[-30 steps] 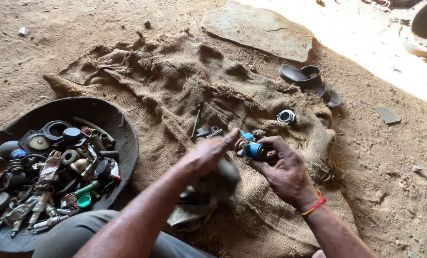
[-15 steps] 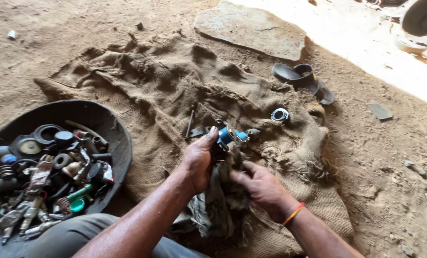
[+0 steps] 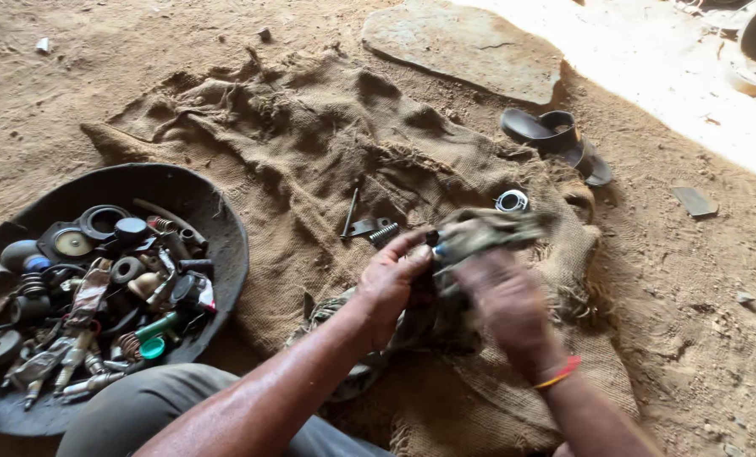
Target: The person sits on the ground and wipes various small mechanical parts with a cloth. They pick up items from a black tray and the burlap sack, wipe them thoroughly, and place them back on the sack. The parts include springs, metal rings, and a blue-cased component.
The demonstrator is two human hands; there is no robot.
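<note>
Where right hand (image 3: 507, 306) blurs, rag (image 3: 480, 233) seemingly stretches up-right from left hand (image 3: 392, 279).

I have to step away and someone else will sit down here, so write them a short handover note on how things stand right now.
Left hand: gripping a small part, mostly hidden, against a dirty rag.
Right hand: on the rag, blurred with motion, wiping at the part.
Things: both hands are over the burlap sack on the dirt floor. A bolt, a spring and a metal ring lie loose on the sack. The black pan to the left holds many assorted parts.
Done: cannot tell how clean the part is.
Left: the loose pieces lie untouched.
</note>
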